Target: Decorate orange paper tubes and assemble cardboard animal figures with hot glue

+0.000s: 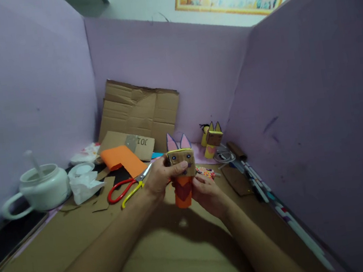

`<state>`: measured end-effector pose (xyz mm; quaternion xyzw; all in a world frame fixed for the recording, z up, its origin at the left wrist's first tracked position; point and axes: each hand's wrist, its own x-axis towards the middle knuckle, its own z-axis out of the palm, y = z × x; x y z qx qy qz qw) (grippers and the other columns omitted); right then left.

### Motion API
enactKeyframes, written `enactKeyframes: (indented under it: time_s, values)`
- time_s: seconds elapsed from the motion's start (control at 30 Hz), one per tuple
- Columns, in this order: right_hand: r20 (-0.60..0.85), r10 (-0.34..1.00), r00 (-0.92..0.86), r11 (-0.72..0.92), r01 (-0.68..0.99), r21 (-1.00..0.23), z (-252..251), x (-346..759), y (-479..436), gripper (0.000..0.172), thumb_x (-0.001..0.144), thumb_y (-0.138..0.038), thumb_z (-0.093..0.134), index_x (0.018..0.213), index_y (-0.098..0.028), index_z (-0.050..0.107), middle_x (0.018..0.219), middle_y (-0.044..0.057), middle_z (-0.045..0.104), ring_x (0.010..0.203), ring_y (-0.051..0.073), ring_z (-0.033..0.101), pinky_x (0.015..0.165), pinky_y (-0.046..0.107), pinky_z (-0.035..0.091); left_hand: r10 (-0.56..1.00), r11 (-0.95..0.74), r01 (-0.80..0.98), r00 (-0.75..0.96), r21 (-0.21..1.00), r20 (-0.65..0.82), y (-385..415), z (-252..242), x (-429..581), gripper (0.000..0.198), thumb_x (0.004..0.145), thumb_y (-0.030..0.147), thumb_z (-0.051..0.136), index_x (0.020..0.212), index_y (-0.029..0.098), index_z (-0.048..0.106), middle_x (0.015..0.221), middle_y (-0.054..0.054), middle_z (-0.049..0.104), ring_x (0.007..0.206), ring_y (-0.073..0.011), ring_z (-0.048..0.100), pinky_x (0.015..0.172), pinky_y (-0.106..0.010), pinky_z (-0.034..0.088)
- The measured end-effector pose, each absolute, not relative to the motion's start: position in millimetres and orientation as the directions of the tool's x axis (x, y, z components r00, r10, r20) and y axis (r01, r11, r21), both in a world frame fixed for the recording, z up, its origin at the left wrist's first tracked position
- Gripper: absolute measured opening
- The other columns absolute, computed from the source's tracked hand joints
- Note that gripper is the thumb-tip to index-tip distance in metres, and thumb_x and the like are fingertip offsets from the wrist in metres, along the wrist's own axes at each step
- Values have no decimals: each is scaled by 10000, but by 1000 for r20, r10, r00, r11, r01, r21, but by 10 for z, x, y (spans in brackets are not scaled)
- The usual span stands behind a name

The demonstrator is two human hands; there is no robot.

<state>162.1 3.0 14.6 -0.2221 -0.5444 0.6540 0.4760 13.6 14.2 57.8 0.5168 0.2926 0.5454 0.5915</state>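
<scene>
A cardboard animal figure [182, 163] is held upright in front of me, above the cardboard sheet. It has a square brown head with drawn eyes, two pink pointed ears, and an orange tube body with a dark red heart. My left hand [160, 175] grips the head from the left, its thumb lying across the front. From the right, my right hand [208, 191] closes on the orange body below the head. Some of the fingers of both hands are hidden behind the figure.
Left of my hands lie scissors [131, 189] with red and yellow handles, orange paper [122, 159] and a white pot [45, 186]. Behind stand folded cardboard [140, 108] and a similar yellow figure [214, 138]. Markers [259, 183] line the right wall.
</scene>
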Motion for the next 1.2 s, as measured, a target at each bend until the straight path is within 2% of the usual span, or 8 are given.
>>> enactKeyframes:
  time_s: [0.23, 0.4, 0.57, 0.67, 0.77, 0.83, 1.03, 1.2]
  values:
    - [342, 848, -405, 288, -190, -939, 53, 1483, 35, 550, 598, -333, 832, 1091, -216, 618, 1056, 47, 651, 968, 235, 589, 868, 342, 445, 984, -155, -425, 15, 892, 178, 197, 554, 145, 334, 552, 274, 824, 841, 159, 704, 790, -33, 703, 725, -189, 637, 718, -325, 506]
    - [365, 890, -273, 353, -96, -931, -8, 1412, 16, 521, 607, -280, 814, 1080, -217, 603, 1030, 44, 651, 932, 234, 590, 850, 341, 464, 989, -129, -458, 7, 880, 149, 208, 569, 135, 316, 542, 274, 824, 811, 156, 707, 787, -32, 706, 713, -174, 628, 726, -321, 501]
    - [237, 905, -353, 158, -238, -958, 81, 1489, 20, 441, 678, -443, 756, 1030, -194, 665, 1013, 66, 683, 916, 229, 623, 798, 332, 496, 992, -86, -450, 39, 889, 116, 171, 602, 136, 296, 521, 250, 811, 782, 153, 711, 771, -46, 712, 710, -196, 636, 714, -341, 496]
    - [131, 978, -165, 64, -360, -931, 97, 1556, 77, 373, 648, -456, 779, 888, -187, 685, 888, 44, 696, 765, 174, 639, 699, 284, 516, 995, -58, -440, 49, 896, 89, 155, 607, 135, 245, 547, 262, 788, 757, 167, 704, 779, -54, 720, 715, -212, 646, 705, -355, 496]
    - [122, 987, 105, 155, -411, -898, 105, 1648, 150, 325, 615, -423, 811, 797, -199, 662, 832, 24, 693, 717, 149, 641, 665, 257, 526, 995, -53, -442, 56, 895, 86, 141, 610, 133, 233, 542, 249, 780, 750, 185, 699, 749, -38, 711, 718, -215, 648, 709, -358, 496]
    - [156, 977, 148, 204, -407, -890, 126, 1715, 182, 353, 633, -446, 797, 858, -211, 661, 893, 33, 698, 759, 160, 654, 673, 268, 538, 993, -54, -440, 68, 896, 93, 131, 608, 135, 248, 530, 224, 776, 761, 189, 695, 732, -23, 698, 702, -202, 640, 707, -348, 494]
    - [319, 944, -84, 284, -289, -914, 193, 1807, 165, 709, 550, -496, 836, 1159, -214, 609, 1235, 120, 628, 1156, 296, 567, 900, 414, 495, 967, -122, -355, 166, 927, 191, 118, 578, 171, 347, 482, 195, 793, 803, 149, 672, 759, -34, 674, 699, -184, 611, 682, -321, 487]
    - [376, 893, -247, 335, -192, -922, 243, 1785, 94, 562, 654, -388, 803, 1158, -217, 623, 1242, 89, 636, 1155, 279, 574, 940, 395, 467, 920, -172, -292, 295, 941, 259, 111, 580, 193, 369, 523, 281, 817, 832, 136, 676, 792, -61, 685, 747, -207, 624, 728, -333, 492]
